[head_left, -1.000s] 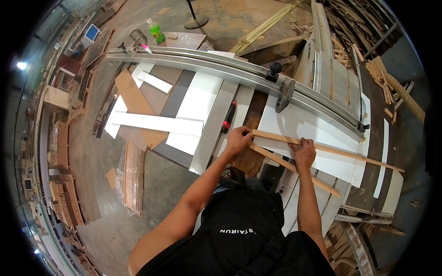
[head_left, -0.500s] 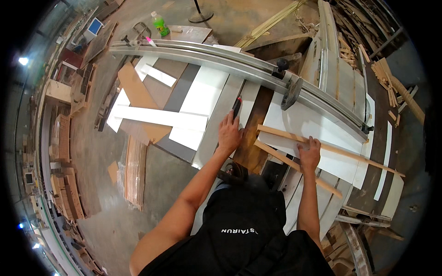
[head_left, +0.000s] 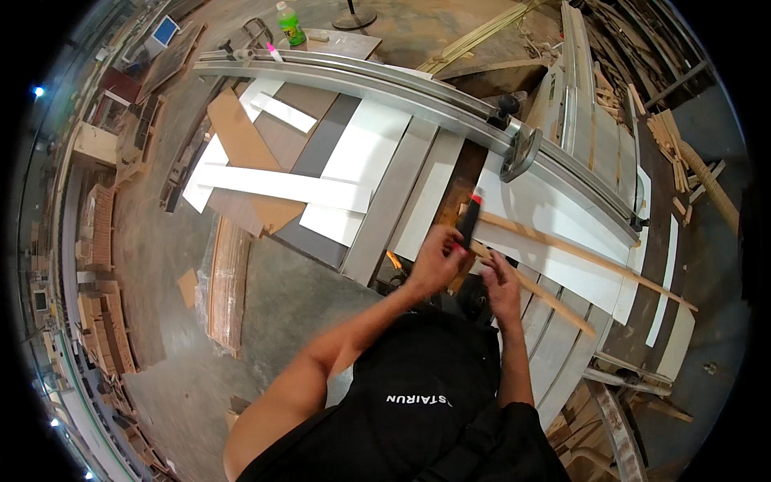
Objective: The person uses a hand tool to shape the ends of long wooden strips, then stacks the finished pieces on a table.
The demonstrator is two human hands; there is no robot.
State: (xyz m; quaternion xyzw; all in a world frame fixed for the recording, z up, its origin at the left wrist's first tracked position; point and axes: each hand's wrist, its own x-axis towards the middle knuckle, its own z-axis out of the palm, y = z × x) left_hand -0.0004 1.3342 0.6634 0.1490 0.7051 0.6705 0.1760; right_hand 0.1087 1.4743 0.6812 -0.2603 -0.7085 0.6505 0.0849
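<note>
My left hand (head_left: 438,261) is closed around a black utility knife (head_left: 469,225) with a red end, which points up and away over the table. Just right of it, my right hand (head_left: 502,287) has its fingers bent round the near end of the shorter wooden strip (head_left: 554,302). The tip of that strip lies close to my left fingers. Beyond it, a longer wooden strip (head_left: 578,259) rests on a white panel (head_left: 534,210), and neither hand touches it. The knife's blade cannot be made out.
A metal fence rail (head_left: 385,92) crosses the far side of the table, with a bracket (head_left: 522,154) on it. White, brown and grey boards (head_left: 353,169) overlap at the left. A wrapped bundle of boards (head_left: 229,285) lies on the floor. A green bottle (head_left: 291,26) stands at the back.
My left hand has picked up the utility knife from the table and brought it right, towards the strips. My right hand has moved left and left the longer strip for the shorter one's end.
</note>
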